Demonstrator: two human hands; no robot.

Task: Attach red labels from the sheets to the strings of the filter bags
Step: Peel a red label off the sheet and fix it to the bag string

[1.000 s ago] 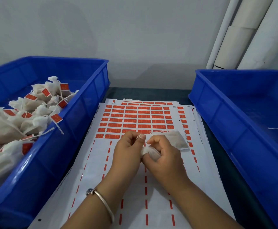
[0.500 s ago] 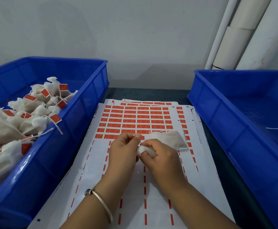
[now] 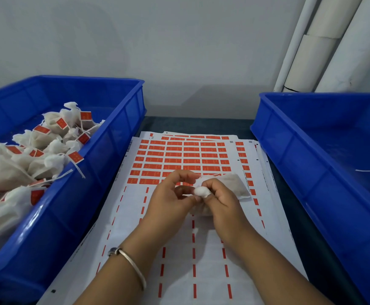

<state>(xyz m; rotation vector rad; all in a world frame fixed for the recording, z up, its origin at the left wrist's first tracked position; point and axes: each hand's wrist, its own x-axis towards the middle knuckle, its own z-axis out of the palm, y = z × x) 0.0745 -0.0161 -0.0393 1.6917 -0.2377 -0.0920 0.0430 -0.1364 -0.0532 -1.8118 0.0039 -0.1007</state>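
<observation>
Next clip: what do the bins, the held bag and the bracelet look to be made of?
Bins: likely moulded plastic, glossy blue, with ribbed walls and soft highlights.
Bag: thin off-white nonwoven or paper-like filter fabric, matte, slightly see-through and crumpled; which one can't be told.
Bracelet: apparently metal, silvery, with a polished glint.

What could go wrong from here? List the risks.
1. The right hand grips the white filter bag by its bunched neck; hard squeezing might tear the thin fabric.
2. The left hand seems to pinch something at the bag's neck, perhaps its string; a slip could mean finding it again.
3. The bag rests over the white sheet of red labels, so a label edge might catch and lift.
</observation>
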